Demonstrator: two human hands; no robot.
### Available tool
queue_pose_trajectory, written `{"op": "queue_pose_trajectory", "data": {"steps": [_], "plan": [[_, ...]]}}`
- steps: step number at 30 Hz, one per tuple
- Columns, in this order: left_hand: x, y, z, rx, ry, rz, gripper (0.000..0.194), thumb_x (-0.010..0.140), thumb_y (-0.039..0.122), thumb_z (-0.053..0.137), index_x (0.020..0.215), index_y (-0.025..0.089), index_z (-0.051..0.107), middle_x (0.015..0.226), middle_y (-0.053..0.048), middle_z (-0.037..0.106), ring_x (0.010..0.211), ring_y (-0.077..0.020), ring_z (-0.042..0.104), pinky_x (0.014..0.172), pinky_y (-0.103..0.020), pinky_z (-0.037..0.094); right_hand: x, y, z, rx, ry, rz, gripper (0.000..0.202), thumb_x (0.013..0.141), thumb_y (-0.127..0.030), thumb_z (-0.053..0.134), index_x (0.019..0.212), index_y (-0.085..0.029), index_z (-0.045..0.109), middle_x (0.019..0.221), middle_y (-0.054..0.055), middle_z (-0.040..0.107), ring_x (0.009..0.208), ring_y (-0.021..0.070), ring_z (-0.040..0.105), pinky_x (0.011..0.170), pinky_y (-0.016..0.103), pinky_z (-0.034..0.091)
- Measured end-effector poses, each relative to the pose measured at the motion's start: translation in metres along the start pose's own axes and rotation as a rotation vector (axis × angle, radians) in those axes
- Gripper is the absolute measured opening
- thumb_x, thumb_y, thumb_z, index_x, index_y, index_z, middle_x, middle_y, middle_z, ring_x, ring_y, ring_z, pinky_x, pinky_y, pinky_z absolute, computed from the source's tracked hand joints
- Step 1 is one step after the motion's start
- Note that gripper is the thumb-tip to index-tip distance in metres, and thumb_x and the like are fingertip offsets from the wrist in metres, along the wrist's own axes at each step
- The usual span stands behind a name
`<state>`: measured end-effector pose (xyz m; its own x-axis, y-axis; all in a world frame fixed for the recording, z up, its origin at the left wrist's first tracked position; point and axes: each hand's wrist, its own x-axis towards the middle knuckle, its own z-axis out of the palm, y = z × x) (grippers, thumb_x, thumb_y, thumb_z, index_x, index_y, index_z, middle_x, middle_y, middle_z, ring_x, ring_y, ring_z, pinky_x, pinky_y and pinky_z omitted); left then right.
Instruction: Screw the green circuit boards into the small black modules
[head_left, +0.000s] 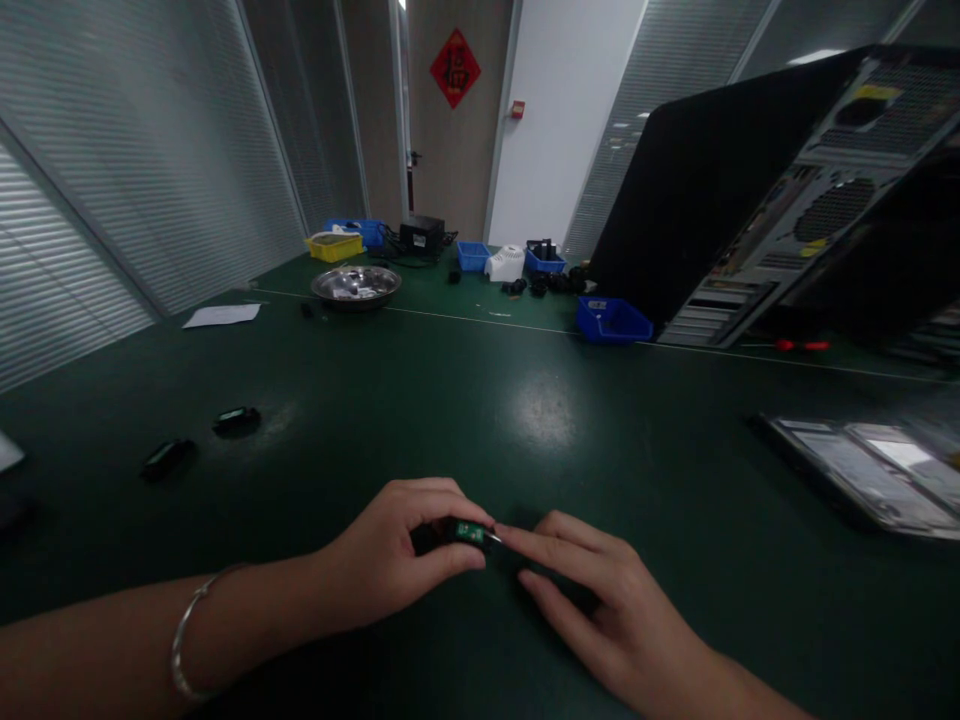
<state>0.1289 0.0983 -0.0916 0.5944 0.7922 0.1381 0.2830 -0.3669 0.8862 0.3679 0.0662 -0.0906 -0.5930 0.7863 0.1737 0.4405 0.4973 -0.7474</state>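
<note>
My left hand (416,545), with a silver bangle on the wrist, pinches a small black device (451,533) between thumb and fingers. A green circuit board (470,532) shows at the device's open right end. My right hand (589,590) is close beside it, fingers bent around a thin tool with a bright metal tip (493,538). That tip meets the right edge of the board. Most of the tool is hidden by my fingers, so its kind cannot be made out. Two similar black devices, one nearer (168,458) and one farther (237,421), lie on the table to the left.
The dark green table (450,400) carries a steel bowl (356,286) with small parts, a white paper (222,315) and a blue bin (613,320). More bins and black parts line the back. A tray-like thing (870,470) and a large computer case (750,200) stand right.
</note>
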Motion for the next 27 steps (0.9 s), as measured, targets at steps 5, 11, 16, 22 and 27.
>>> {"op": "queue_pose_trajectory", "data": {"steps": [5,11,16,22,27], "plan": [[-0.0009,-0.0033,0.0012,-0.011,0.006,-0.025,0.019,0.084,0.029,0.072,0.101,0.019,0.076,0.082,-0.004,0.068,0.07,-0.014,0.06,0.061,-0.023,0.042,-0.0003,0.0024,0.002,-0.026,0.002,-0.017,0.04,0.097,-0.018,0.05,0.135,-0.025,0.058,0.092,0.007,0.064,0.076,0.0178,0.062,0.066,0.031,0.051],[-0.0025,0.0001,0.0015,-0.01,0.014,-0.036,0.018,0.084,0.026,0.072,0.099,0.018,0.076,0.078,-0.003,0.066,0.067,-0.0127,0.057,0.059,-0.022,0.04,-0.0018,0.0009,0.0025,-0.039,-0.01,-0.02,0.039,0.098,-0.018,0.048,0.135,-0.025,0.058,0.09,0.006,0.063,0.076,0.0174,0.062,0.066,0.03,0.05],[-0.0022,0.0007,0.0017,-0.019,0.017,-0.04,0.018,0.083,0.026,0.073,0.098,0.018,0.076,0.078,-0.003,0.065,0.066,-0.0125,0.057,0.058,-0.022,0.04,-0.0005,-0.0023,0.0008,-0.063,-0.029,-0.011,0.034,0.097,-0.017,0.048,0.129,-0.023,0.058,0.092,0.006,0.064,0.078,0.018,0.062,0.067,0.03,0.049],[-0.0025,0.0009,0.0018,-0.017,0.027,-0.001,0.016,0.083,0.022,0.072,0.098,0.016,0.076,0.08,-0.003,0.067,0.071,-0.0138,0.06,0.063,-0.023,0.043,0.0012,-0.0046,0.0006,-0.119,-0.04,0.006,0.022,0.097,-0.019,0.049,0.114,-0.02,0.062,0.088,0.005,0.064,0.078,0.0187,0.062,0.067,0.031,0.049],[-0.0021,-0.0012,0.0046,-0.054,0.068,0.023,0.019,0.083,0.022,0.072,0.1,0.015,0.076,0.084,-0.006,0.07,0.074,-0.0159,0.063,0.066,-0.025,0.045,-0.0007,-0.0055,0.0,-0.18,-0.043,-0.046,0.027,0.099,-0.019,0.047,0.123,-0.023,0.058,0.091,0.004,0.066,0.08,0.0191,0.064,0.07,0.031,0.051]]}}
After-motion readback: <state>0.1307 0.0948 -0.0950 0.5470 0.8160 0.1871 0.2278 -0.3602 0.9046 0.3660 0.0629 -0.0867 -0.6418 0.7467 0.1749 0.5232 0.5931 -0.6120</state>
